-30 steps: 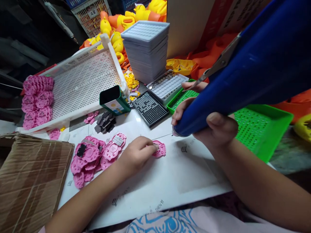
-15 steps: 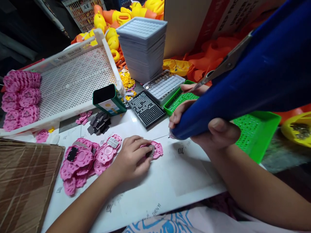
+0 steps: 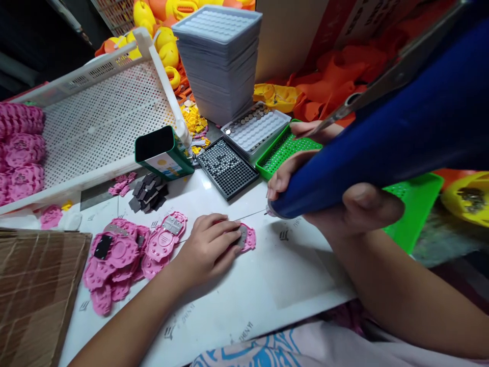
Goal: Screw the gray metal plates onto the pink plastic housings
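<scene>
My left hand (image 3: 208,244) lies over a small pink plastic casing (image 3: 251,238) on the white work surface, its fingers bent down onto it. A grey plate (image 3: 242,237) sits in the casing, partly covered by the fingertips. In my right hand (image 3: 362,209) is a thick blue power screwdriver (image 3: 344,173) with a metal lever along its side. Its thin bit points down and left, a little above the surface and apart from the casing. To the left of my left hand lies a heap of pink casings (image 3: 118,252), some with grey plates in them.
Dark flat pieces (image 3: 148,192) lie near a green tin (image 3: 164,153). Behind stand a black screw tray (image 3: 228,168), a stack of white trays (image 3: 217,66), and green baskets (image 3: 420,204). A white crate (image 3: 107,112) and cardboard box (image 3: 38,290) border the left side.
The grey plate, tilted at my left fingers before, now lies flat in the pink casing. My right hand and the screwdriver have shifted slightly right. The background has slid left and up in view.
</scene>
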A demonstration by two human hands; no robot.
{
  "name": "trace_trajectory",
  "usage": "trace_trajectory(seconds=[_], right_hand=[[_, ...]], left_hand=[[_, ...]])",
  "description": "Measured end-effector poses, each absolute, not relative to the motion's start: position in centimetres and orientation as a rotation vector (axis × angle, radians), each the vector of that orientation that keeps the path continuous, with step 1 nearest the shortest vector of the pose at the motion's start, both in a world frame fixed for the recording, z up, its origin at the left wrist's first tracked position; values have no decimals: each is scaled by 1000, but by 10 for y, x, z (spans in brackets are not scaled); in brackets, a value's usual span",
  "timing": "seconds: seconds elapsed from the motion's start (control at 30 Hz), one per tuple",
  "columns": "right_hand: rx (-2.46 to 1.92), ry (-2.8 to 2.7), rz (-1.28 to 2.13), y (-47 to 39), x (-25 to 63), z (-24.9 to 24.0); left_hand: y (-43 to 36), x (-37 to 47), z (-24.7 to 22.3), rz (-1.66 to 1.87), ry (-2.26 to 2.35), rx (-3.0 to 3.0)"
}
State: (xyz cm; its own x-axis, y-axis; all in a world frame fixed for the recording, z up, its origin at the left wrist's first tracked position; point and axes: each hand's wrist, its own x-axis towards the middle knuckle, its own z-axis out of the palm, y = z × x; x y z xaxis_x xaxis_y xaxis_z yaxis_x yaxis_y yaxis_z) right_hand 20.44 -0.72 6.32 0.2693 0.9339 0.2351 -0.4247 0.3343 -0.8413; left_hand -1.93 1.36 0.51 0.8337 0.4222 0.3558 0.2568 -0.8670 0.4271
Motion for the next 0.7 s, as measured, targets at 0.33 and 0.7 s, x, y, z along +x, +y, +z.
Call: trace_trajectory(seconds=[0.33, 0.7], right_hand=[[-710, -898, 990, 2, 196, 75], [-828, -838, 860, 101, 159, 57]], left_hand=[[12, -23, 3, 618, 498, 2589], [14, -31, -1, 572, 506, 2438]])
